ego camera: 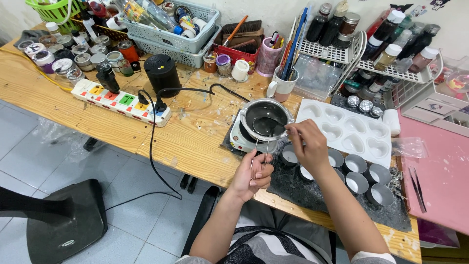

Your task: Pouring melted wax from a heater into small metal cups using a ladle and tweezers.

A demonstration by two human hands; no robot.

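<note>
A: Pot [266, 119] at frame centre, a steel melting pot on a small white hotplate [240, 138]. The left hand [253, 173] has its fingers curled shut around the twin wire handles that run toward the lower edge. The right hand [307, 143] pinches a thin rod, too fine to make out, at the pot's right rim.

B: How would it handle?

A: Rigid and light, I judge, but the dark liquid inside would slosh, and the metal is likely hot. The wire handle looks like the safe grip.

B: Room?

A: Tight to the right: small tins [356, 182] and a white heart mould [348, 128] sit just beside. A mug [282, 87] stands behind. Bare table [195, 142] lies left of the pot, with a black cord [195, 91] behind it; the table's edge runs near the left hand.
</note>
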